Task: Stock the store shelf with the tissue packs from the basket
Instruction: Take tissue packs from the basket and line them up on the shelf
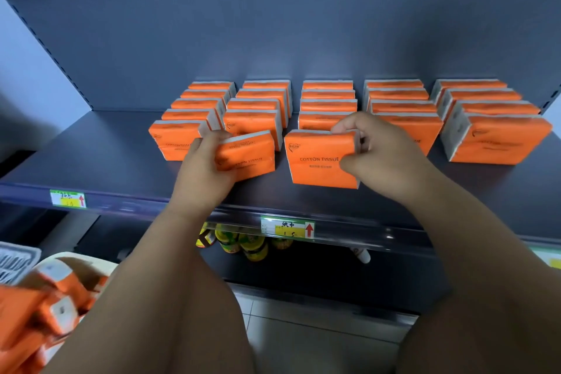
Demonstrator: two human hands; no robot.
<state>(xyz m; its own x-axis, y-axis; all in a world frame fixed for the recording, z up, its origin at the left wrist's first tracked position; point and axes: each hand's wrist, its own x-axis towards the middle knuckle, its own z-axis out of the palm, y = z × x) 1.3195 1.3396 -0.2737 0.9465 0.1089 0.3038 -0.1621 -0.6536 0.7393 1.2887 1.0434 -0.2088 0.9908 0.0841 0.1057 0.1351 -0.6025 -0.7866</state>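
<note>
Stocking looked well advanced: five rows of tissue packs filled the shelf, each hand, left hand and right hand, clamped one more, while others waited in the basket.

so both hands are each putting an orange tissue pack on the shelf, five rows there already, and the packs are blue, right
Not quite: the head view shows orange packs. The left hand holds one tissue pack, the right hand another, on the shelf with five rows.

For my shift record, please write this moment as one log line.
step: placing packs | left hand: holds tilted tissue pack | right hand: holds upright tissue pack | shelf: five rows | basket: packs remain
</note>
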